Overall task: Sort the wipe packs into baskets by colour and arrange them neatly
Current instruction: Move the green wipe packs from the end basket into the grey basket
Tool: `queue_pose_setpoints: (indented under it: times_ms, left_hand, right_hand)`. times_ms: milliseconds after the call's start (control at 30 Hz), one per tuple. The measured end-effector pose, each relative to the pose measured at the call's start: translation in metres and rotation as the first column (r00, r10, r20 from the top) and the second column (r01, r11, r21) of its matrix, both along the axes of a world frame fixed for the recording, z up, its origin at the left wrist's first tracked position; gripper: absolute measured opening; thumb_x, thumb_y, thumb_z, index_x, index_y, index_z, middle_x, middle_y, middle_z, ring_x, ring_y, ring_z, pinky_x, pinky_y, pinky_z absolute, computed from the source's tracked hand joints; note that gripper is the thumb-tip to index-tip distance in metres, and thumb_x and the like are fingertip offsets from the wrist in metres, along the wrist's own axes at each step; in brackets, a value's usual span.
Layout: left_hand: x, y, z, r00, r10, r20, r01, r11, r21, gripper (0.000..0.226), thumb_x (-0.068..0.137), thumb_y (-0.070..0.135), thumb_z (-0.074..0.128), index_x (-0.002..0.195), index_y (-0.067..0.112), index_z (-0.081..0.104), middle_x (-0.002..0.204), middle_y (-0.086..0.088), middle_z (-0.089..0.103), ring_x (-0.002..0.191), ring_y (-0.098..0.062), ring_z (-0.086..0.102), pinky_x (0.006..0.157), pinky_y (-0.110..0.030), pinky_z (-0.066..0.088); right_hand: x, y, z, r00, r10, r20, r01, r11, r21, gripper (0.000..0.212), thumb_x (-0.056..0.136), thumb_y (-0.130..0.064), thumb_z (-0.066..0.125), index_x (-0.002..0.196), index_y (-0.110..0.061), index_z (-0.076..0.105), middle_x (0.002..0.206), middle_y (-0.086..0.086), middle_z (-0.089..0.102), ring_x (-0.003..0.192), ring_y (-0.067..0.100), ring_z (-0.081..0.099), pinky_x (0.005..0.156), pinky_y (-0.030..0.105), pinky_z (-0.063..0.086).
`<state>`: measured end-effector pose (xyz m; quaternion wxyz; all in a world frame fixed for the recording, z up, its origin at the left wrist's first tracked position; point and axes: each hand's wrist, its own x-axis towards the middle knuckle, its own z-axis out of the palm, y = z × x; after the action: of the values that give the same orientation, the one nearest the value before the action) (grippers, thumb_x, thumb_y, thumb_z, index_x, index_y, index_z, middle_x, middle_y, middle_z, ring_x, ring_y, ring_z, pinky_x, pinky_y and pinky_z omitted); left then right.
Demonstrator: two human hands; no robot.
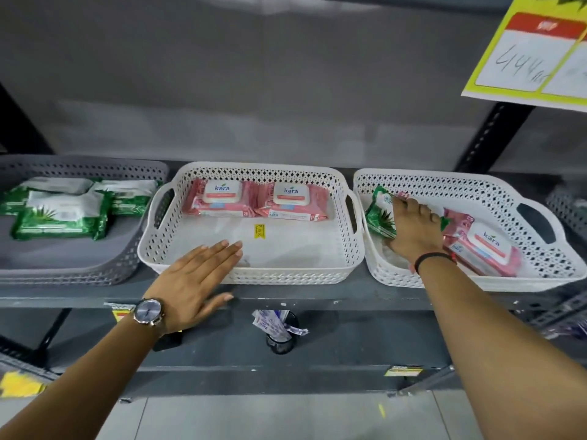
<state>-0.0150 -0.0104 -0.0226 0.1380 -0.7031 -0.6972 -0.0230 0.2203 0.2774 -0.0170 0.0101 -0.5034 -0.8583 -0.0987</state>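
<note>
Three baskets stand in a row on a dark shelf. The grey basket on the left holds three green wipe packs. In the middle white basket, two pink wipe packs lie side by side along the back wall. The right white basket holds a green wipe pack at its left end and a pink wipe pack to the right. My right hand lies on the green pack, fingers curled around it. My left hand rests flat and open on the middle basket's front rim.
A yellow price sign hangs at the upper right. Below the shelf edge, a black cup with paper slips stands on a lower shelf. A black slotted upright rises behind the right basket. Another grey basket shows at the far right.
</note>
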Motion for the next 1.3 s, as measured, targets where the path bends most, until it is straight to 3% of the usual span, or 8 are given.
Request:
queue_pose_setpoints:
  times_ms: [133,300,467,567,667,767,1033,1300]
  left_hand:
    - [-0.004,-0.005,0.001,1.0,0.026,-0.007,-0.026,1.0,-0.006,0.062,0.094,0.046,0.011,0.126,0.0,0.039,0.129,-0.02,0.051,0.121,-0.032,0.036,0.109,-0.027,0.009]
    - [-0.027,-0.031,0.011,0.988,0.152,-0.009,-0.152,0.988,0.009,0.066,0.094,0.047,0.008,0.128,-0.001,0.037,0.132,-0.019,0.048,0.126,-0.026,0.036,0.111,-0.026,0.003]
    - [-0.068,-0.07,0.023,0.971,0.238,-0.023,-0.236,0.97,0.054,0.069,0.094,0.046,0.009,0.125,-0.004,0.044,0.129,-0.022,0.051,0.12,-0.035,0.043,0.109,-0.028,0.008]
    - [-0.098,-0.096,0.022,0.96,0.277,-0.048,-0.275,0.96,0.042,0.07,0.093,0.046,0.008,0.124,-0.005,0.046,0.129,-0.022,0.051,0.119,-0.039,0.045,0.108,-0.028,0.008]
    - [-0.125,-0.114,0.018,0.956,0.288,-0.056,-0.287,0.958,0.014,0.071,0.093,0.046,0.006,0.126,-0.004,0.044,0.13,-0.021,0.05,0.119,-0.038,0.046,0.108,-0.027,0.007]
    - [-0.151,-0.129,0.014,0.956,0.292,-0.028,-0.292,0.956,-0.012,0.071,0.093,0.046,0.005,0.128,-0.004,0.042,0.133,-0.02,0.048,0.122,-0.037,0.043,0.109,-0.027,0.005]
    - [-0.185,-0.15,0.005,0.958,0.287,0.022,-0.285,0.957,-0.046,0.07,0.094,0.046,0.009,0.123,-0.004,0.048,0.127,-0.019,0.054,0.116,-0.035,0.051,0.106,-0.032,0.019]
    - [-0.175,-0.142,0.011,0.964,0.263,0.046,-0.261,0.964,-0.052,0.071,0.094,0.047,0.008,0.122,-0.002,0.049,0.126,-0.018,0.055,0.114,-0.033,0.053,0.103,-0.034,0.023]
  right_hand:
    - [-0.004,-0.011,0.012,0.986,-0.09,-0.142,0.092,0.996,0.01,0.081,0.074,-0.033,0.072,0.137,-0.006,0.028,0.126,0.023,0.048,0.113,0.037,0.047,0.09,0.044,0.043]
    - [-0.033,-0.034,0.049,0.914,-0.103,-0.393,0.142,0.987,0.07,0.079,0.074,-0.029,0.073,0.136,-0.003,0.031,0.128,0.029,0.044,0.116,0.043,0.042,0.094,0.053,0.036]
    - [-0.116,-0.077,0.08,0.847,0.133,-0.515,-0.096,0.991,0.098,0.083,0.073,-0.033,0.072,0.141,-0.012,0.029,0.134,0.025,0.042,0.12,0.042,0.04,0.097,0.052,0.035]
    - [-0.186,-0.115,0.085,0.772,0.316,-0.552,-0.328,0.941,0.08,0.085,0.072,-0.036,0.073,0.142,-0.018,0.028,0.135,0.02,0.044,0.119,0.04,0.042,0.099,0.05,0.038]
    - [-0.251,-0.153,0.083,0.687,0.479,-0.547,-0.553,0.832,0.034,0.086,0.072,-0.037,0.074,0.142,-0.018,0.029,0.138,0.016,0.044,0.122,0.037,0.043,0.102,0.045,0.037]
    - [-0.305,-0.183,0.074,0.642,0.552,-0.532,-0.664,0.748,-0.024,0.084,0.07,-0.034,0.076,0.139,-0.013,0.032,0.137,0.015,0.048,0.121,0.036,0.047,0.101,0.043,0.039]
    - [-0.379,-0.225,0.032,0.707,0.612,-0.355,-0.688,0.712,-0.142,0.073,0.072,-0.039,0.074,0.128,-0.008,0.038,0.13,0.016,0.053,0.118,0.034,0.052,0.099,0.045,0.041]
    - [-0.374,-0.224,0.03,0.757,0.607,-0.241,-0.653,0.701,-0.285,0.095,0.064,-0.041,0.08,0.134,-0.006,0.027,0.138,0.02,0.038,0.125,0.037,0.041,0.108,0.051,0.031]
